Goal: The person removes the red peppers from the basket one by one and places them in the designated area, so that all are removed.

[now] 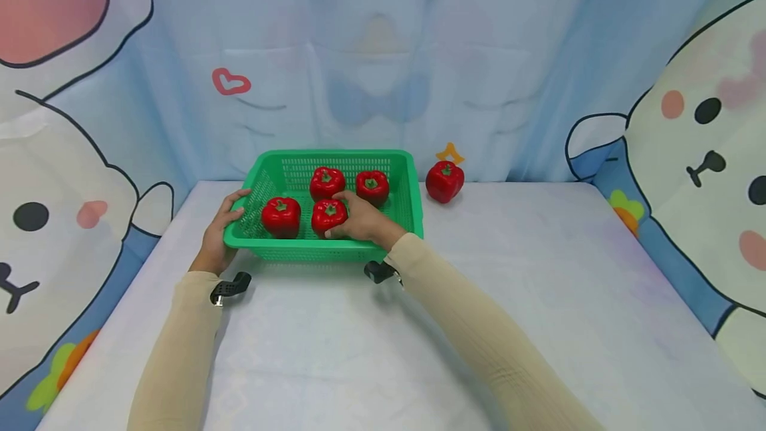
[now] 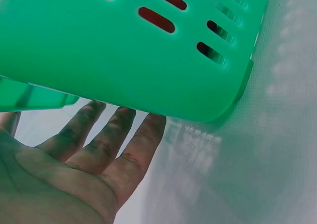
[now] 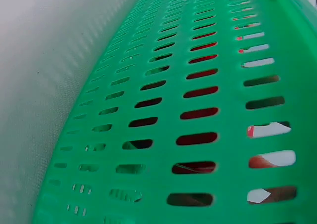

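Note:
A green plastic basket [image 1: 326, 250] with slotted walls holds several red bell peppers, among them one at the front left [image 1: 280, 217]. My left hand [image 1: 218, 235] holds the basket's left rim, and in the left wrist view its fingers [image 2: 141, 144] reach out against the outer wall. Over the front rim reaches my right hand [image 1: 362, 221], gripping the front middle bell pepper [image 1: 327, 217] between thumb and fingers. Two more bell peppers sit behind it, at the back middle [image 1: 326, 183] and back right [image 1: 372, 187]. Only the slotted wall [image 3: 163, 95] fills the right wrist view; the hand is hidden there.
Outside the basket, on its right, another red bell pepper [image 1: 445, 181] stands near the back edge of the white table [image 1: 538, 271]. A light blue curtain [image 1: 377, 52] with cartoon figures hangs behind and along both sides. Both forearms wear beige sleeves.

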